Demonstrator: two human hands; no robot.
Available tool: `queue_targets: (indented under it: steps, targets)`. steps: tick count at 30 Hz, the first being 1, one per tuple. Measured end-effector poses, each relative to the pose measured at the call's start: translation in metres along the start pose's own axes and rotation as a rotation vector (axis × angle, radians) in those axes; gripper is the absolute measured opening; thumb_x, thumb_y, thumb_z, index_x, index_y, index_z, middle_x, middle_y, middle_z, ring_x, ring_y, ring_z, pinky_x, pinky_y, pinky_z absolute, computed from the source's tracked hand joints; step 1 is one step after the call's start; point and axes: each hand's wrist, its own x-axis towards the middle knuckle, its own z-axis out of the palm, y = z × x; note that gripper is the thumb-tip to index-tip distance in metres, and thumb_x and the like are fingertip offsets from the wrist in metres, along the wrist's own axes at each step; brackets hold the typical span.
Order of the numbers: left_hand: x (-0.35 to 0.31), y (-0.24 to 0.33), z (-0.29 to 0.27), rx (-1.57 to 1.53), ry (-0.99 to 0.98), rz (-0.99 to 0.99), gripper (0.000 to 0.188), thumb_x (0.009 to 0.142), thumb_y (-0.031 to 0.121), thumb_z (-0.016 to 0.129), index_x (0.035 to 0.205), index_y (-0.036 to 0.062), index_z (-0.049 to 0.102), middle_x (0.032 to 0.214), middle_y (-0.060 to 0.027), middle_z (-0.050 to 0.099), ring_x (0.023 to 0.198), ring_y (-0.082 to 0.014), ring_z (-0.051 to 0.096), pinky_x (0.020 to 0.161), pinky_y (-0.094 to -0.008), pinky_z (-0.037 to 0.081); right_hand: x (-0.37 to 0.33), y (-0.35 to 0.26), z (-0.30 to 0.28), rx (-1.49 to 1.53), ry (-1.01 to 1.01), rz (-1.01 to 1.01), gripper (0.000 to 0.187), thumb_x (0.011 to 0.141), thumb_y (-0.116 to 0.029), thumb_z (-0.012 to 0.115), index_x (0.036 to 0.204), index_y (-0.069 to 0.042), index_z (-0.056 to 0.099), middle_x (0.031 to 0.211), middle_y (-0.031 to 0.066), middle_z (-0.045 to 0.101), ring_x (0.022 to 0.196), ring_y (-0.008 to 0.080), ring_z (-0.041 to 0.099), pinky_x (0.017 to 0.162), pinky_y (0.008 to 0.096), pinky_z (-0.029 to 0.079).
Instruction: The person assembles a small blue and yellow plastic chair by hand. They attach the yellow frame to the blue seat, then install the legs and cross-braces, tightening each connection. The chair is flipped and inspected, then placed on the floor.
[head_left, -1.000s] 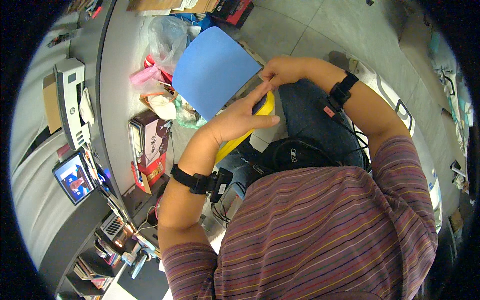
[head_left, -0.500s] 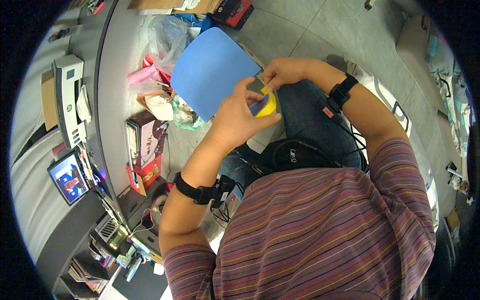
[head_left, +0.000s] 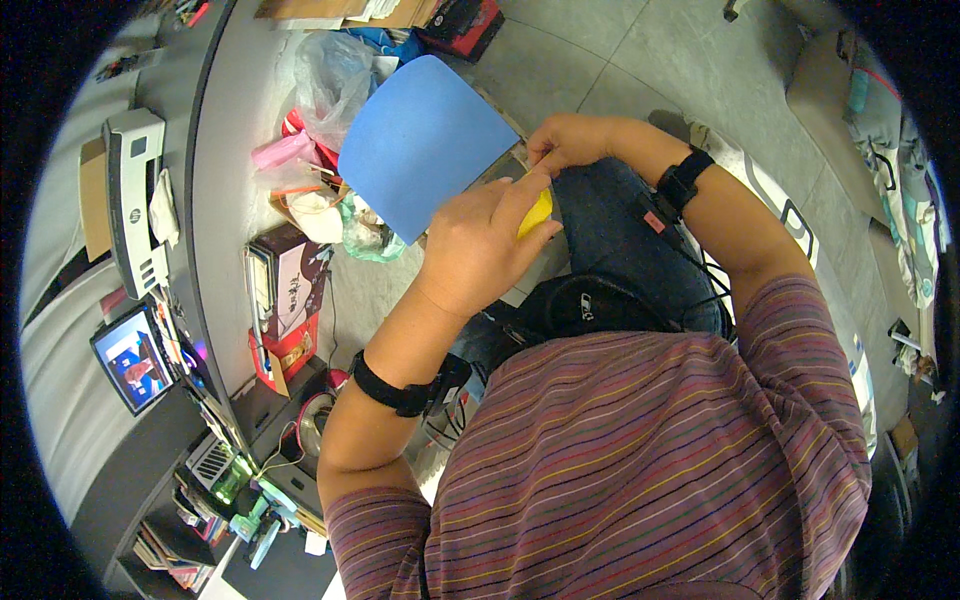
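Note:
My left hand (head_left: 480, 240) is wrapped over a yellow curved thing (head_left: 538, 214), which looks like a roll of tape. Most of it is hidden behind my fingers and palm; only a yellow strip shows above the thumb. Against the far end of it, my right hand (head_left: 572, 142) is closed in a pinch, with its fingertips close to my left index finger. What the right fingertips hold is too small to make out. Just beyond and left of both hands lies a flat blue panel (head_left: 430, 145) with rounded corners.
A clear plastic bag (head_left: 335, 85), a pink bundle (head_left: 285, 152) and other loose items lie left of the panel. Along the left runs a grey desk partition (head_left: 222, 150), with a printer (head_left: 138, 200) and a lit screen (head_left: 133, 360) past it. My jeans (head_left: 620, 230) are under the hands.
My left fingers have come down over the yellow roll, covering its bluish inner side and more of its yellow surface. My right hand stays almost in place, still pinching.

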Motion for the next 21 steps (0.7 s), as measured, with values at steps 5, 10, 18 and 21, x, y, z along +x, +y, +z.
queue_targets:
  steps: [5, 10, 18, 21]
  targets:
    - [-0.001, 0.001, -0.001, 0.015, 0.015, 0.005, 0.051, 0.074, 0.029, 0.081, 0.115, 0.0079, 0.06, 0.088, -0.0093, 0.071, 0.071, -0.029, 0.068, 0.061, -0.037, 0.053, 0.0, 0.003, 0.001, 0.073, 0.006, -0.023, 0.023, 0.084, -0.029, 0.073, 0.085, -0.006, 0.07, 0.077, 0.0037, 0.07, 0.069, 0.0151, 0.064, 0.062, 0.0332, 0.05]
    - [0.001, 0.005, -0.011, -0.046, -0.083, -0.222, 0.053, 0.076, 0.031, 0.08, 0.118, 0.0075, 0.06, 0.087, -0.0096, 0.071, 0.073, -0.027, 0.069, 0.062, -0.0348, 0.054, 0.005, 0.002, -0.003, 0.052, -0.022, -0.026, 0.026, 0.083, -0.031, 0.074, 0.085, -0.005, 0.069, 0.076, 0.0041, 0.069, 0.069, 0.0153, 0.063, 0.063, 0.0336, 0.049]
    - [-0.018, -0.046, -0.04, -0.258, -0.187, -0.572, 0.046, 0.085, 0.035, 0.069, 0.119, 0.0055, 0.059, 0.084, -0.013, 0.071, 0.08, -0.0317, 0.069, 0.071, -0.0401, 0.054, 0.005, -0.008, -0.01, -0.094, -0.051, -0.095, 0.025, 0.083, -0.029, 0.073, 0.089, -0.005, 0.067, 0.079, 0.0062, 0.069, 0.07, 0.0165, 0.059, 0.065, 0.0346, 0.047]
    - [-0.026, -0.078, -0.061, -0.243, -0.301, -0.591, 0.037, 0.087, 0.03, 0.068, 0.113, 0.0048, 0.062, 0.088, -0.015, 0.071, 0.083, -0.0289, 0.069, 0.074, -0.0374, 0.053, 0.007, -0.012, -0.013, -0.14, -0.037, -0.175, 0.023, 0.083, -0.027, 0.073, 0.091, -0.005, 0.068, 0.079, 0.0066, 0.069, 0.072, 0.0171, 0.06, 0.067, 0.0347, 0.047]
